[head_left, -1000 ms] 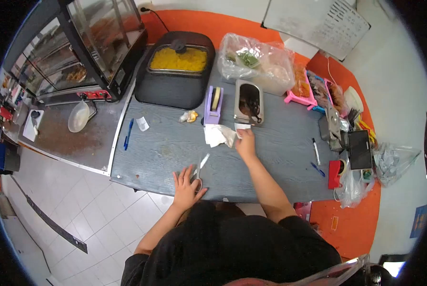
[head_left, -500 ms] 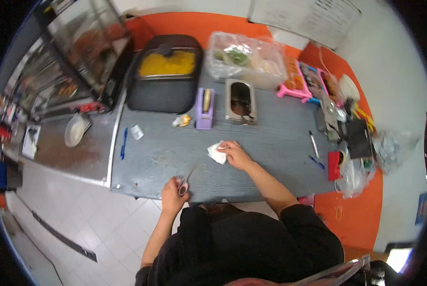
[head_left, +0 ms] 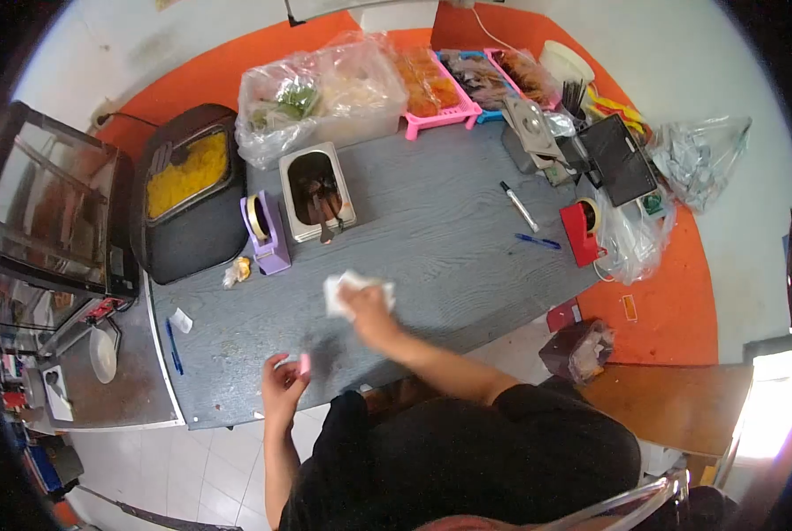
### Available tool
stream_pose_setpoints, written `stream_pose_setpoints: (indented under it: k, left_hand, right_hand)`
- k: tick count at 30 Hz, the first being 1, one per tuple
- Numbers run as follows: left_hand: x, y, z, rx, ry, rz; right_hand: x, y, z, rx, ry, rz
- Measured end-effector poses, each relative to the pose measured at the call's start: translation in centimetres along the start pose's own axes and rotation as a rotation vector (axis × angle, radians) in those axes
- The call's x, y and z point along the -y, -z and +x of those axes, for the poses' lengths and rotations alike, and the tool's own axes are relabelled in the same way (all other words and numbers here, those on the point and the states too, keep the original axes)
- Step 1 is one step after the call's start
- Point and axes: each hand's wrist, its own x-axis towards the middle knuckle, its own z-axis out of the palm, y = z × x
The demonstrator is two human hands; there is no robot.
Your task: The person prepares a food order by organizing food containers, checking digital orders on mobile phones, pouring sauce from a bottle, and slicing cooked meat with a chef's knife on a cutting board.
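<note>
R hand (head_left: 367,310) on white paper (head_left: 341,288), L hand (head_left: 283,388) gripping pink-handled item (head_left: 305,364), no legible writing

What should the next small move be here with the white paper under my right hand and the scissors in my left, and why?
Probably lift the white paper off the table toward the scissors. The right hand already rests on it, and the left hand holds the scissors at the near edge, apart from the paper. The blades are too blurred to tell if they are open.
</note>
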Motion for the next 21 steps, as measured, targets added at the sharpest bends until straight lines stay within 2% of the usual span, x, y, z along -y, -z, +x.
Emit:
stream_pose_setpoints:
  k: [1,2,4,5,6,8,9,10,11,12,13,15,17,19,21]
  left_hand:
    - [-0.4,-1.7,1.2,0.105,-0.057,-0.040]
    - [0.1,-3.2,3.1,0.170,-0.107,0.084]
    - [-0.6,-8.2,6.2,0.218,-0.274,0.259]
    - [-0.2,-11.1,7.7,0.128,-0.419,0.436]
    - [-0.2,-13.8,9.3,0.124,-0.492,0.473]
    - [-1.4,-17.4,10.4,0.151,-0.562,0.554]
    - [-2.2,-18.5,10.4,0.182,-0.558,0.596]
    - [-2.6,-19.0,10.1,0.133,-0.556,0.596]
    - [-2.8,-19.2,9.5,0.134,-0.693,0.567]
    - [-2.7,-18.8,8.6,0.136,-0.823,0.541]
    - [-3.1,-17.8,7.3,0.085,-0.802,0.546]
    - [-3.7,-14.6,4.3,0.075,-0.874,0.486]
    - [-2.1,-10.5,2.0,-0.061,-0.787,0.535]
    - [0.3,-6.5,-1.0,-0.231,-0.699,0.591]
    - [3.0,-3.0,-4.2,-0.426,-0.455,0.534]
  right_hand:
    - [-1.6,-2.2,-1.7,0.122,0.167,-0.171]
    - [-2.9,-3.6,-3.3,0.127,0.540,-0.509]
    - [-2.6,-3.6,-4.1,0.149,0.643,-0.450]
    - [-2.4,-3.4,-4.3,0.160,0.730,-0.397]
    - [-2.4,-2.9,-4.2,0.185,0.755,-0.387]
    - [-3.2,-1.6,-3.8,0.506,0.480,-0.323]
    - [-4.0,-1.0,-3.6,0.566,0.476,-0.546]
    - [-6.4,-1.2,-3.2,0.563,0.285,-0.145]
    - [-6.4,-1.2,-2.9,0.519,0.121,0.271]
    - [-6.7,-0.2,-2.7,0.472,0.150,0.330]
    - [-4.8,1.0,-2.5,0.426,0.182,0.387]
    - [-2.9,1.9,-0.9,0.296,0.345,-0.232]
    - [-1.5,1.0,1.6,0.119,0.584,-0.809]
    - [-1.1,-1.4,3.3,0.223,0.645,-0.770]
    - [-0.3,-4.8,5.1,0.334,0.725,-0.720]
